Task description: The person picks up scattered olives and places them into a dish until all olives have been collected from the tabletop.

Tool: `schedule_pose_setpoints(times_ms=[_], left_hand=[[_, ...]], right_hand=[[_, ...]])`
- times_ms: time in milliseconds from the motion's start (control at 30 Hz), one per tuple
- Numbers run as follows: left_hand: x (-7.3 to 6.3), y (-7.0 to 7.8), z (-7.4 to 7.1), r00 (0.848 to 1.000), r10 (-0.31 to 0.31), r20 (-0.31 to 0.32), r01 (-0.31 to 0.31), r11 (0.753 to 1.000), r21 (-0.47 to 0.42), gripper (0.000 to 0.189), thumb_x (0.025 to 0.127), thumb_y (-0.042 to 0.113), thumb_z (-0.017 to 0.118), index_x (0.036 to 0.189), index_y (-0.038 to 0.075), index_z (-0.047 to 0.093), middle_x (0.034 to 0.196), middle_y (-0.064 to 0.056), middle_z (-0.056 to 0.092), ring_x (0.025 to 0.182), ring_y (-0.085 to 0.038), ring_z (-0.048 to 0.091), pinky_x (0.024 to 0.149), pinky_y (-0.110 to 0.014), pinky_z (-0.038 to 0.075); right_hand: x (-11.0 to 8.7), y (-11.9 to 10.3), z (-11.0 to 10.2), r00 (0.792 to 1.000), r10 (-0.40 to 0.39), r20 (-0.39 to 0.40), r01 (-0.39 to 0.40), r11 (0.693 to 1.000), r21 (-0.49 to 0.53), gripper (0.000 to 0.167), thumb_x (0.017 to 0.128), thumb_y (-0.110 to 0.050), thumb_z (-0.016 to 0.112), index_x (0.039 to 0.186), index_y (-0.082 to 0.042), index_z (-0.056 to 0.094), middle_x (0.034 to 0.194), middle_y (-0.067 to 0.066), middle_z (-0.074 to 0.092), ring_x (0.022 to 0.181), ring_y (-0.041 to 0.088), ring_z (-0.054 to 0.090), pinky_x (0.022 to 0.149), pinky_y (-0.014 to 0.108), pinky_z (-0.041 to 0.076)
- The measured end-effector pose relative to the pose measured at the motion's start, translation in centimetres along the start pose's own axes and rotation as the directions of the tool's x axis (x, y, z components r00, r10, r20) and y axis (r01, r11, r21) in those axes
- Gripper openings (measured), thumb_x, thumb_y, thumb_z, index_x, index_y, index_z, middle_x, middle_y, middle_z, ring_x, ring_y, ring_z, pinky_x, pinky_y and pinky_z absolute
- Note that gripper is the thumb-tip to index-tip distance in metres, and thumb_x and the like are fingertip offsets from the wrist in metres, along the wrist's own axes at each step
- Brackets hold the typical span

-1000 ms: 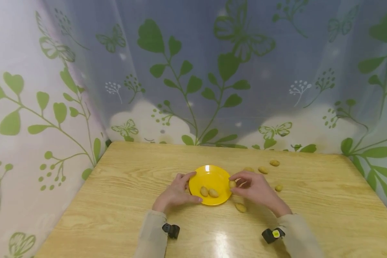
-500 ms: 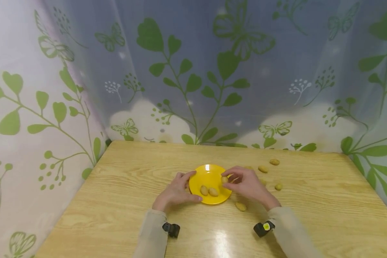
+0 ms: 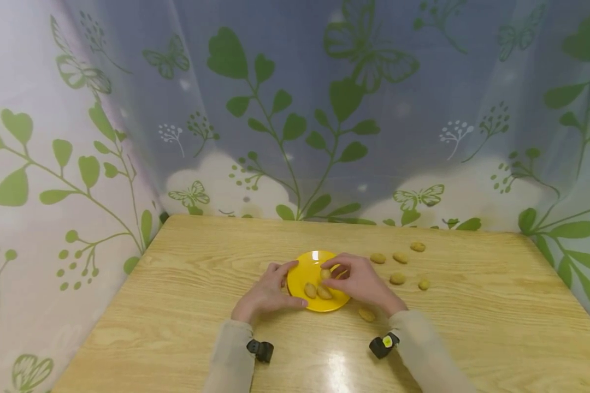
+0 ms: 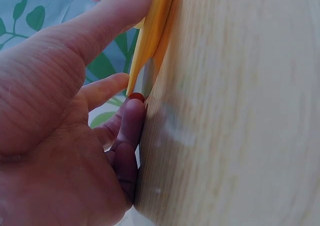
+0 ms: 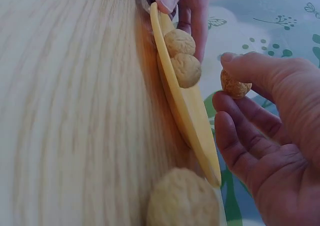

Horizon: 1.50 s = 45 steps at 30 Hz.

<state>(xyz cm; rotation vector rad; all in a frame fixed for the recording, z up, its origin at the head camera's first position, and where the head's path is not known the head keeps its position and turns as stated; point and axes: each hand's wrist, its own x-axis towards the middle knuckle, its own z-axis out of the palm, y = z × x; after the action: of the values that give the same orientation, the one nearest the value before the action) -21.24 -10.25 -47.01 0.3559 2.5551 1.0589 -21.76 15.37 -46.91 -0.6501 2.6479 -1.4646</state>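
In the head view a yellow plate point(image 3: 300, 275) lies on the table. My left hand point(image 3: 265, 296) grips its left side, with the thumb over the near rim and the fingers at the far left edge. Over the plate, my right hand point(image 3: 363, 281) pinches a walnut point(image 5: 234, 86) between thumb and fingertips, held apart from the plate surface in the right wrist view. Two more walnuts lie side by side on the plate: one walnut point(image 3: 310, 290) to the left, another walnut point(image 3: 324, 293) to the right. The left wrist view shows the left thumb point(image 4: 107, 23) along the plate's rim.
Several loose walnuts point(image 3: 397, 279) are scattered on the wooden table point(image 3: 187, 305) right of the plate. A single walnut point(image 3: 366, 314) sits near the plate's front right, close to the right forearm. A patterned curtain point(image 3: 295, 164) stands behind the table.
My right hand has carried its walnut leftward from the plate's right edge to above its middle, uncovering walnuts on the table behind it. The left hand keeps its hold on the plate.
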Motion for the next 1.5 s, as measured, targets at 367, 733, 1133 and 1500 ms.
schedule_pose_setpoints(times_ms=[367, 733, 1133, 1500], left_hand=[[0.0, -0.1, 0.0, 1.0, 0.009, -0.002, -0.009, 1.0, 0.023, 0.099, 0.078, 0.048, 0.087, 0.16, 0.025, 0.036, 0.137, -0.009, 0.046, 0.113, -0.027, 0.054, 0.098, -0.052, 0.049], [-0.2, 0.0, 0.0, 1.0, 0.018, -0.004, -0.018, 1.0, 0.013, 0.098, 0.079, 0.047, 0.086, 0.16, 0.023, 0.036, 0.14, -0.01, 0.046, 0.117, -0.028, 0.054, 0.099, -0.053, 0.049], [-0.1, 0.0, 0.0, 1.0, 0.024, 0.001, -0.024, 1.0, 0.005, 0.098, 0.079, 0.046, 0.086, 0.16, 0.022, 0.036, 0.139, -0.009, 0.046, 0.115, -0.027, 0.053, 0.099, -0.052, 0.049], [-0.2, 0.1, -0.1, 1.0, 0.026, 0.001, -0.026, 1.0, -0.003, 0.098, 0.079, 0.045, 0.086, 0.16, 0.022, 0.036, 0.141, -0.01, 0.045, 0.118, -0.028, 0.053, 0.1, -0.053, 0.048]], right_hand=[[1.0, -0.4, 1.3, 0.995, 0.092, 0.04, -0.093, 0.996, 0.016, 0.03, 0.087, -0.024, 0.083, 0.116, -0.018, 0.076, 0.116, -0.001, 0.072, 0.093, 0.015, 0.068, 0.08, 0.03, 0.058], [2.1, 0.0, 2.4, 0.994, 0.088, 0.07, -0.087, 0.996, -0.006, 0.023, 0.088, -0.025, 0.081, 0.11, -0.021, 0.077, 0.109, -0.002, 0.074, 0.092, 0.013, 0.069, 0.081, 0.031, 0.058], [2.3, -0.3, 2.6, 0.992, 0.086, 0.093, -0.087, 0.996, -0.002, 0.017, 0.092, -0.023, 0.077, 0.109, -0.02, 0.077, 0.11, -0.002, 0.074, 0.094, 0.014, 0.07, 0.083, 0.032, 0.059], [2.2, -0.4, 2.5, 0.994, 0.069, 0.091, -0.069, 0.998, -0.003, 0.016, 0.093, -0.025, 0.076, 0.109, -0.019, 0.077, 0.11, -0.001, 0.074, 0.093, 0.014, 0.071, 0.083, 0.033, 0.059]])
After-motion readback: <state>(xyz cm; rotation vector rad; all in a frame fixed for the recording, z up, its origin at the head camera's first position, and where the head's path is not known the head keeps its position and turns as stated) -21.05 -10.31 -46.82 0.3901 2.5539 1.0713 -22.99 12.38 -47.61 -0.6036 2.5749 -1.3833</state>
